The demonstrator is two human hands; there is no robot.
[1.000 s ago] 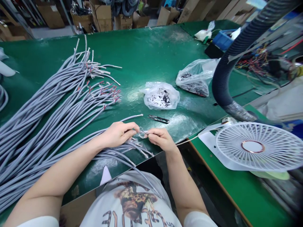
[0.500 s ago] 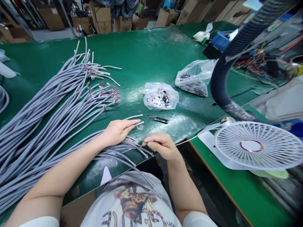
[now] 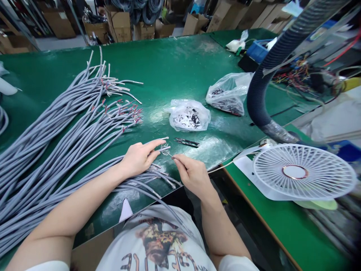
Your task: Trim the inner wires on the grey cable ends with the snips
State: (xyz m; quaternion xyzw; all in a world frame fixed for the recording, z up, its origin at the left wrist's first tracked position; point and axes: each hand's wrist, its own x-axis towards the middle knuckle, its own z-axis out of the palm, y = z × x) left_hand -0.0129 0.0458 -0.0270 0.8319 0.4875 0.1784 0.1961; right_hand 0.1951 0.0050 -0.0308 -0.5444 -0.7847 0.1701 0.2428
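Between thumb and fingers, my left hand (image 3: 138,157) grips a grey cable (image 3: 164,149) close to its stripped end, where loose pale strands curl out. My right hand (image 3: 193,174) is closed in a pinch on a thin wire-like piece (image 3: 169,154) that points at that cable end; whether it is a strand or a slim tool, I cannot tell. Below my left hand lie more grey cables (image 3: 141,185), with bare braided ends toward my right hand. Black thread snips (image 3: 186,142) rest on the green table (image 3: 158,64) just beyond my hands.
Two large grey cable bundles (image 3: 64,116) with red and white wire ends cover the left side. A plastic bag of small black and white parts (image 3: 189,116) and another bag (image 3: 228,96) lie ahead. To the right are a black hose (image 3: 258,90) and a white fan (image 3: 304,171).
My right hand has risen from the lower cable ends to the cable in my left hand, now pinching a thin piece there. My left hand keeps its grip, with its index finger slightly lifted.
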